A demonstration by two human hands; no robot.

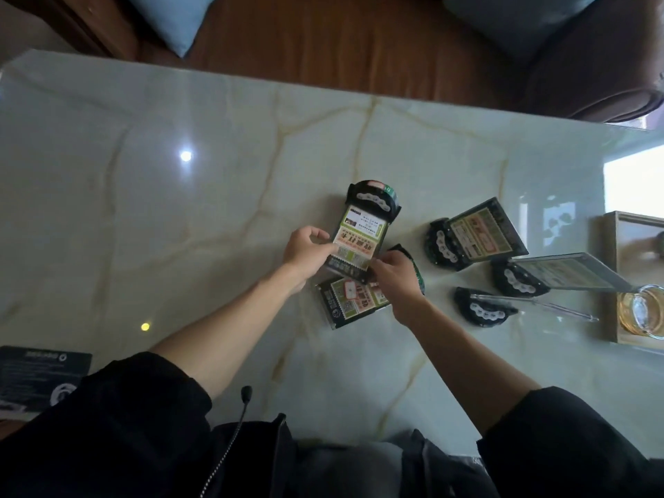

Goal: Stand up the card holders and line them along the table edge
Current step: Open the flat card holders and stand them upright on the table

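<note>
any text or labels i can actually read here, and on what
No text can be read with certainty.
Card holder held in both hands: large characters on an orange band, upside down, too blurred to quote.
Flat card holder under the hands: print too small.
Card holder to the right: blurred.
Dark card at the table's near left edge: white lines of print, unreadable.

The person wears a black top with short sleeves: the left sleeve (143,393) ends near the elbow, the right sleeve (560,425) likewise, and both forearms are bare. A small black microphone (246,394) on a thin stalk rises at the chest beside a zipper (219,461).
</note>
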